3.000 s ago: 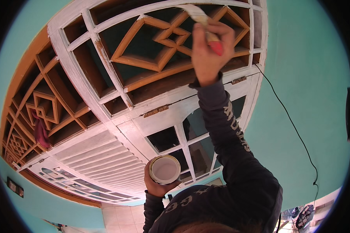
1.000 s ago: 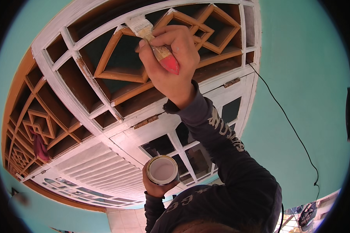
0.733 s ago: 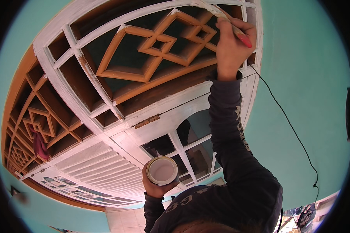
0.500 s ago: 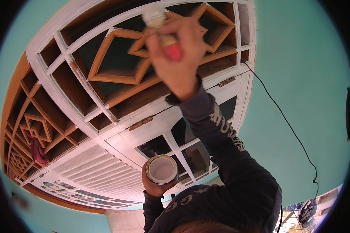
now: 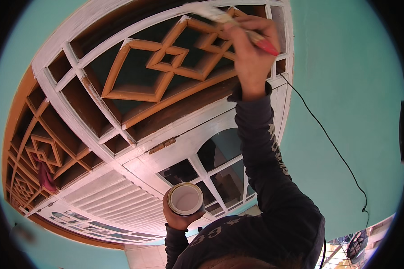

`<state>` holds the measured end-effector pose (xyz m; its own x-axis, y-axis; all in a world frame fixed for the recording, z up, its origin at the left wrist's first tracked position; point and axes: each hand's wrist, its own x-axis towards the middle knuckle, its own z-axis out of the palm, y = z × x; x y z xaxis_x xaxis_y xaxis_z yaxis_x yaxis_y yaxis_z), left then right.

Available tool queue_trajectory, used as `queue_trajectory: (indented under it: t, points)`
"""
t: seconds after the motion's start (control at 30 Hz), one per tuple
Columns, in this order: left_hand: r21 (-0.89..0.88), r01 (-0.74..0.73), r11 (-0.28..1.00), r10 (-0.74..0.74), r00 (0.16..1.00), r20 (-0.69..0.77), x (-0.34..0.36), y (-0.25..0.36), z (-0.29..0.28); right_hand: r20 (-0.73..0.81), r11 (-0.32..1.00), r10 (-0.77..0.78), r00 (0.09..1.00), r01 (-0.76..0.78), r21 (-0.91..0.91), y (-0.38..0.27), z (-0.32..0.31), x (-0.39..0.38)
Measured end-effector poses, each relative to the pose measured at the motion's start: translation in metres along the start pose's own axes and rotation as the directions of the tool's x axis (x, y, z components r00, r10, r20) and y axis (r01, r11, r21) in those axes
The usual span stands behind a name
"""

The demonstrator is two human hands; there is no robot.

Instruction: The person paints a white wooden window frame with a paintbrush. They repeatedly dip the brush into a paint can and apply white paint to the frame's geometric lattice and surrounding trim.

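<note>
My right hand [image 5: 252, 58] is raised and closed round a paintbrush [image 5: 265, 45] with a red-ended handle. The brush's pale bristles, smeared by motion, reach left to the white upper bar of the wooden transom frame [image 5: 116, 41]. Inside that frame runs a brown diamond lattice [image 5: 166, 67], with white paint on a few of its tips. Low in the middle, my left hand [image 5: 180, 219] grips an open paint can [image 5: 186, 199] from the side and below. White paint shows inside the can.
White shutters and doors with glass panes [image 5: 220, 175] stand below the transom. Another brown lattice [image 5: 45, 148] at the left has a dark red cloth [image 5: 46, 176] hanging from it. A black cable [image 5: 332, 139] runs down the turquoise wall [image 5: 345, 89] at the right.
My right hand has moved to the right with the paintbrush, uncovering the middle of the diamond lattice. The brush now slants with its bristles to the left. The left hand and can have barely shifted.
</note>
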<state>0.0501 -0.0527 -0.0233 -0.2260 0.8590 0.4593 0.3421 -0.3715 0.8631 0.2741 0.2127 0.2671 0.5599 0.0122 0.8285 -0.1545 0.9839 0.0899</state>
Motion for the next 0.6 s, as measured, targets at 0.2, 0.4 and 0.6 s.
queue_trajectory:
  t: [0.2, 0.4, 0.6]
  points:
    - [0.0, -0.013, 1.0, 0.013, 1.0, 0.0, -0.002, 0.004, 0.002, 0.313, 0.922, 0.331, 0.89, -0.375, 0.091, -0.001, 0.008, 0.032]
    - [-0.007, 0.062, 0.998, -0.062, 0.998, -0.016, -0.006, 0.005, 0.001, 0.409, 0.847, 0.401, 0.819, -0.502, 0.174, -0.005, 0.001, 0.07]
    - [0.003, 0.008, 1.0, -0.008, 1.0, -0.006, -0.004, 0.007, 0.003, 0.479, 0.762, 0.472, 0.74, -0.616, 0.201, 0.036, 0.002, 0.094]
